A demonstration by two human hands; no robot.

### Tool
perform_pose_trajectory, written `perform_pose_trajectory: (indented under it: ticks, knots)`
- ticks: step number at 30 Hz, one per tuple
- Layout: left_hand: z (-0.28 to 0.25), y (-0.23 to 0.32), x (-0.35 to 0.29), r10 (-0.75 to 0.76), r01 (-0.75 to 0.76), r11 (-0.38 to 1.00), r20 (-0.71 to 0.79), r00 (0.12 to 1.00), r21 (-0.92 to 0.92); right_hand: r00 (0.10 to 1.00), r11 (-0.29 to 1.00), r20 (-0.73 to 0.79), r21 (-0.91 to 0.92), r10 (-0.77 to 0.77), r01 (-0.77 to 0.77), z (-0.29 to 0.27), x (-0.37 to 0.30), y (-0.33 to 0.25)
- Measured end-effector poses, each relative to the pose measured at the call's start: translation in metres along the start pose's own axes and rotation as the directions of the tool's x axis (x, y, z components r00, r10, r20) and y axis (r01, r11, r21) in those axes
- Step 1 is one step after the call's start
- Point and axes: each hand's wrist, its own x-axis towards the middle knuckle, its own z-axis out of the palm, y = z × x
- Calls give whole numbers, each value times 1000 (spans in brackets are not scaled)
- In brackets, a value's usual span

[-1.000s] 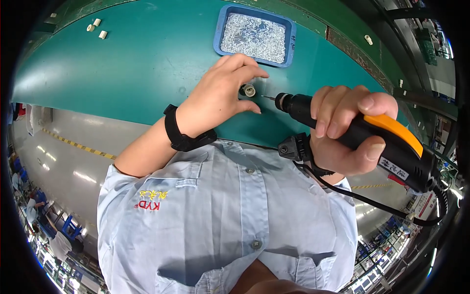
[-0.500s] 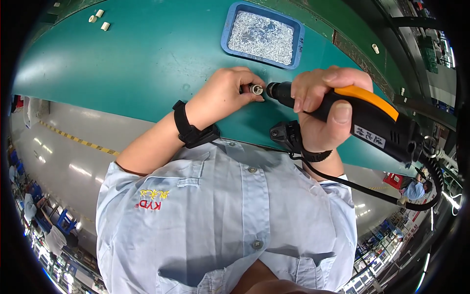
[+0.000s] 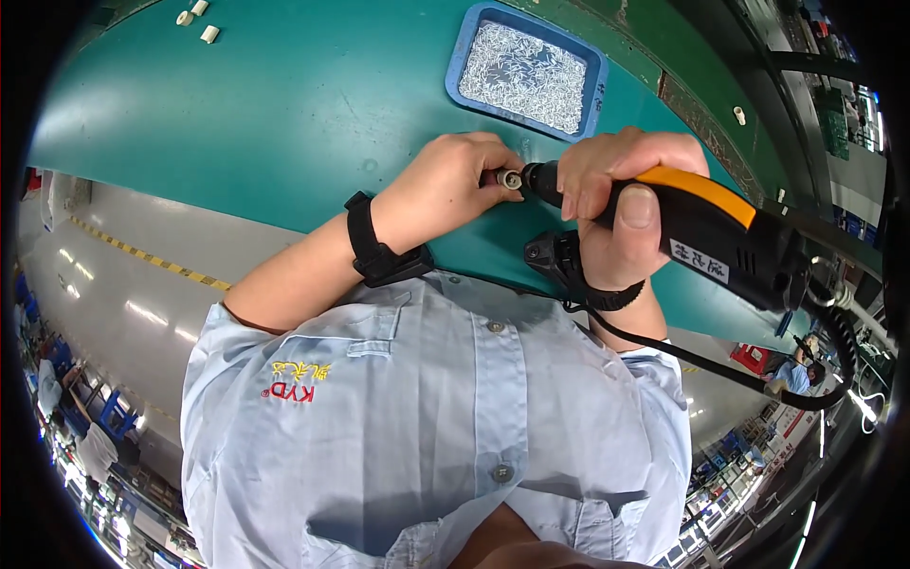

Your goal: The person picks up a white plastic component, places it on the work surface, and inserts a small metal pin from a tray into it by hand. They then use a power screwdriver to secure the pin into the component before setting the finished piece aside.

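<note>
My left hand (image 3: pixel 453 180) pinches a small, round, hollow part with a pale rim (image 3: pixel 510 179) between thumb and fingers, its open end turned toward the tool. What else lies inside that grip is hidden. Wrapped around a black electric screwdriver with an orange strip (image 3: pixel 730 232) is my right hand (image 3: pixel 616 185), thumb along the near side. The screwdriver's dark nose points left and stands right at the part; whether they touch I cannot tell. Both hands are over the green tabletop (image 3: pixel 256 123), with black straps on the wrists.
A blue tray (image 3: pixel 595 93) of many small, shiny metal pieces sits just beyond my hands. Several short cream cylinders (image 3: pixel 210 34) lie at the far left, and another (image 3: pixel 739 116) on the green ledge at right. A coiled black cord (image 3: pixel 844 346) hangs from the screwdriver's rear.
The gap between the screwdriver's nose and the part has narrowed. My left hand has moved slightly right, and my right hand slightly left. The whole view has shifted a little.
</note>
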Motion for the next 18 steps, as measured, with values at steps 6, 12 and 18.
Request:
perform_pose_trajectory:
  ticks: [6, 12, 18]
  knots:
    - [2, -3, 0, 142, -140, 982, -6, 990, 128, 992, 987, 68, 131, -107, 97, -14, 3, -3]
    - [-27, 19, 34, 190, -189, 973, 4, 982, 135, 953, 916, -82, 265, -290, 302, -51, -6, -35]
    - [-34, -17, 93, 308, -318, 770, 113, 945, 554, 968, 952, -104, 184, -231, 247, -55, -20, -22]
